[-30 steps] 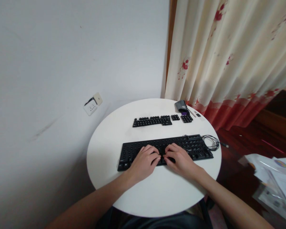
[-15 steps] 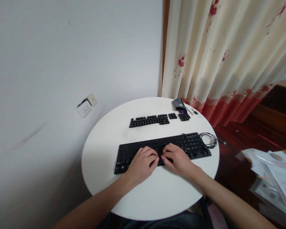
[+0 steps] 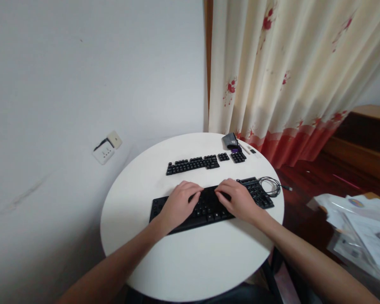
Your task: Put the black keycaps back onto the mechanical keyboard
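Observation:
A black keyboard [image 3: 209, 216] lies slightly slanted across the white round table [image 3: 190, 261]. Over its left-middle part is my left hand [image 3: 182, 200], fingers bent and drawn together, their tips near the keyboard's back edge. My right hand [image 3: 236, 196] faces it from the right, thumb and fingers pinched close over the keyboard's upper middle. A narrow gap separates the two hands. Anything between the fingertips is too small or hidden to make out. Behind the keyboard, a long block of loose black keycaps [image 3: 193, 164] sits in rows, with two smaller keycap groups [image 3: 238, 157] to its right.
A coiled black cable [image 3: 270, 185] with its plug hangs at the table's right edge. At the back right lie a dark grey pouch [image 3: 230, 140], a purple item and small slim pieces. Wall and curtain [image 3: 240, 105] border the table; papers [image 3: 361, 223] are piled at right.
Both hands have moved from the front-middle of the keyboard towards its back edge, uncovering front keys. The whole view has shifted slightly.

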{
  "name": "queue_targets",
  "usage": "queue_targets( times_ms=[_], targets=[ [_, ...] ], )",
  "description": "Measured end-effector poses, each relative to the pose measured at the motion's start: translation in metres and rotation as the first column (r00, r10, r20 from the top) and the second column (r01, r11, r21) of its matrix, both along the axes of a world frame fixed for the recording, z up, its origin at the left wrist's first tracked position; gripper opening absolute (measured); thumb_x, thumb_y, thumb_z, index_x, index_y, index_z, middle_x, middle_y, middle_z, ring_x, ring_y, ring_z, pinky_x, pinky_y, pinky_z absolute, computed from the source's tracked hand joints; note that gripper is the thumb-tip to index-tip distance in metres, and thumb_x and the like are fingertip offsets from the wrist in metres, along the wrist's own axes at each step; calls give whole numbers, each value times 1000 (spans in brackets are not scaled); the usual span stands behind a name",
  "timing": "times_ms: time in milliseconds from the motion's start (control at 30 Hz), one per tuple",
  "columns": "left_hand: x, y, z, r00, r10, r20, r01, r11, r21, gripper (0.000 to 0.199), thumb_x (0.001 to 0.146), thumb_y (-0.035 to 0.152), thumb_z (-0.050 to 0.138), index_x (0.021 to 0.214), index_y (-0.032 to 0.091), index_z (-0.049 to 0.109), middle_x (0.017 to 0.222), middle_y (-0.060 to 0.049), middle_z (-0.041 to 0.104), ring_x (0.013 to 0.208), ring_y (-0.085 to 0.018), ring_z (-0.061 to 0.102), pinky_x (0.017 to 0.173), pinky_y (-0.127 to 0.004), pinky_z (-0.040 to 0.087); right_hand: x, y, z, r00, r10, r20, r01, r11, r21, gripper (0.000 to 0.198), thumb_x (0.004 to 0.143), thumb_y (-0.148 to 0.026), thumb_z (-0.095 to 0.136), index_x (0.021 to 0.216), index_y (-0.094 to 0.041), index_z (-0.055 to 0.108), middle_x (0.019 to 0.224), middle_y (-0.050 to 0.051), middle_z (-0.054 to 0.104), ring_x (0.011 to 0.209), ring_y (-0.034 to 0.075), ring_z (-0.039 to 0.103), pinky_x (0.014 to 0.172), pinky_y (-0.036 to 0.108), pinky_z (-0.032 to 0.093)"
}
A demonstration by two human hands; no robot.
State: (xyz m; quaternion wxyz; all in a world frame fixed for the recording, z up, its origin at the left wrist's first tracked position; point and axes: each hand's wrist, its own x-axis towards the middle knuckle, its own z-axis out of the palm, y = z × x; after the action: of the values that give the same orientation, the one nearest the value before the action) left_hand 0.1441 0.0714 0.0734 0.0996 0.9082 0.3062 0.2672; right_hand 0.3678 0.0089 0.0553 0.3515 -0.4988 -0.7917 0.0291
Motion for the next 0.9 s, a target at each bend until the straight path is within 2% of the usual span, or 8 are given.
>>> queue_targets(
  times_ms=[133,233,333,533,800,900],
  targets=[
    [23,55,8,995,78,-59,-72,994,87,23,93,22,55,109,20,71,110,-4,70,101,-21,60,97,-37,44,23,46,13,980,-156,126,161,986,-37,23,94,-22,51,109,-17,68,103,10,66,100,22,58,88,33,45],
    [48,89,2,972,165,-166,-145,981,129,25,92,26,58,112,19,71,108,-6,70,102,-23,58,97,-36,43,32,83,13,939,-197,282,230,969,-87,26,92,-22,53,111,-16,69,107,11,65,104,24,57,88,32,45],
    [69,109,-10,942,222,-253,-186,970,157,25,90,28,62,110,20,73,105,-9,70,101,-25,57,92,-36,44,34,109,8,886,-185,426,264,955,-136,27,92,-21,53,112,-18,70,110,12,63,109,25,55,89,32,44],
    [84,123,-25,919,265,-294,-219,959,181,22,87,30,65,105,20,75,101,-11,66,100,-27,54,87,-37,44,37,134,-2,847,-154,509,264,953,-150,27,91,-21,53,111,-20,72,113,13,61,111,27,53,89,32,44],
    [84,121,-32,918,225,-326,-164,965,203,15,89,24,63,95,20,76,106,-11,61,108,-27,48,89,-38,40,40,138,-7,844,-116,524,218,966,-137,25,91,-20,53,105,-18,74,112,14,60,111,27,50,91,33,43],
    [85,120,-34,926,214,-310,-157,967,200,16,88,24,64,98,21,75,106,-10,61,108,-27,47,89,-38,40,41,139,-8,847,-105,522,204,969,-136,23,91,-20,55,104,-18,74,112,13,60,111,26,50,91,33,43]
  ],
)
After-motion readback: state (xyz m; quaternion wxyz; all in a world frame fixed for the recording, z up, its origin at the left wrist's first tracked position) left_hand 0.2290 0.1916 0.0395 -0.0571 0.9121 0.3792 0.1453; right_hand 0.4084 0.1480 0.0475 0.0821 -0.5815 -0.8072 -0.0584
